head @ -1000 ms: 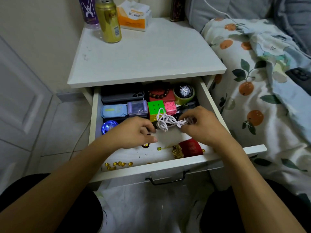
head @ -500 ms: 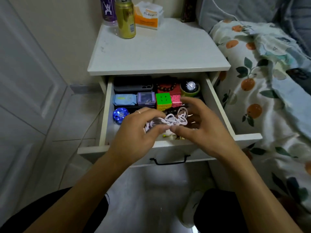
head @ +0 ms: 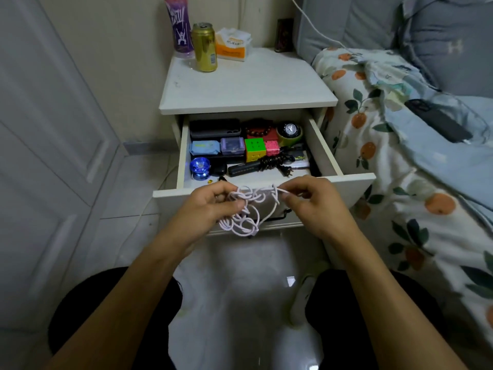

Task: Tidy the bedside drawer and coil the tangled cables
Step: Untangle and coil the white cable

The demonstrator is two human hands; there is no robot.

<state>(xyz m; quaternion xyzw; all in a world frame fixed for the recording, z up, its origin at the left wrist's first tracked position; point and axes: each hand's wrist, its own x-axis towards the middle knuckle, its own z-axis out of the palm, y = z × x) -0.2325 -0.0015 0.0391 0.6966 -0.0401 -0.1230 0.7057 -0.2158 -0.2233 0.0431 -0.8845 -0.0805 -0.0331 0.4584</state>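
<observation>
White cable (head: pixel 246 209), tangled in loose loops, hangs at frame centre in front of the open drawer (head: pixel 354 182), held clear of it. The left hand (head: pixel 210 206) grips the left of the tangle with curled fingers; the right hand (head: pixel 309 201) pinches a strand at its upper right between thumb and fingertips. Inside the drawer, above the hands: a blue yo-yo (head: pixel 200 168) at left, a black corded appliance (head: pixel 248 166), a green puzzle cube (head: pixel 255 149), a pink cube (head: pixel 272 148), a watch (head: pixel 290 129). On the nightstand (head: pixel 253 86), upper centre, stands a gold can (head: pixel 205 48). A floral quilt (head: pixel 400 182) fills the right side of the frame.
</observation>
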